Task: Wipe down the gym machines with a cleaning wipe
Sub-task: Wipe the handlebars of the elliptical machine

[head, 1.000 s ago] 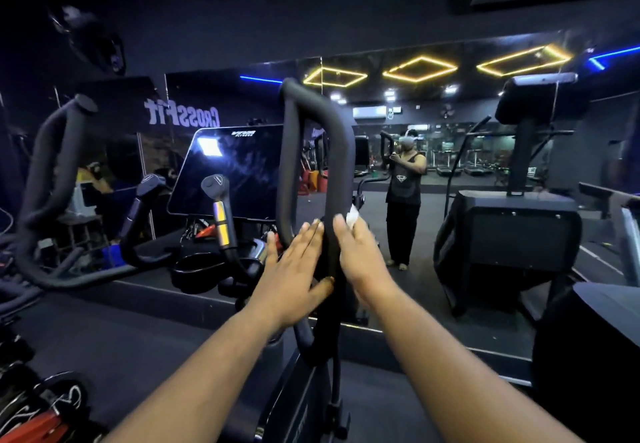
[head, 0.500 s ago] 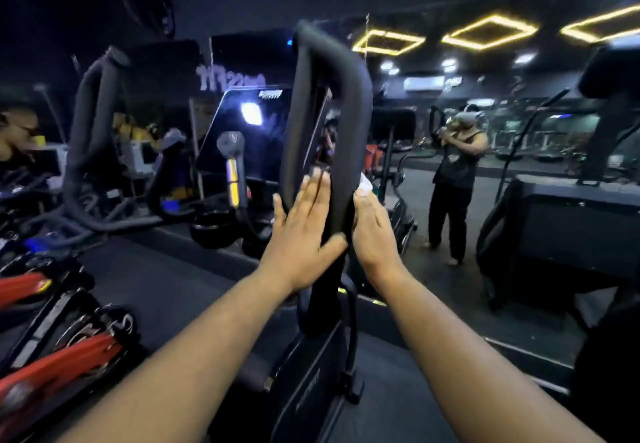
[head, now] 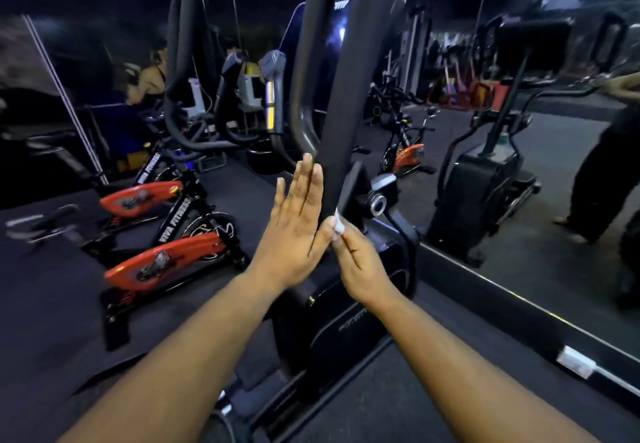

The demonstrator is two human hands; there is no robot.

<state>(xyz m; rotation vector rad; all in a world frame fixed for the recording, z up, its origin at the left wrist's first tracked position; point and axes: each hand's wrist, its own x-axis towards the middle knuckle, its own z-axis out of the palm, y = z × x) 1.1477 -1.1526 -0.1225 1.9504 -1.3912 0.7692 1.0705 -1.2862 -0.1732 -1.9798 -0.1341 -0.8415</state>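
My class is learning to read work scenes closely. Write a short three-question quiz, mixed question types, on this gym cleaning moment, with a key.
1. True or false: the left hand lies flat, fingers straight, against the black handlebar post.
2. Multiple choice: where is the white cleaning wipe? A) on the floor B) at the right hand, against the post C) draped over an orange spin bike
3. Fill in: the spin bikes stand to the ____ of the post.

Key: 1 true; 2 B; 3 left.
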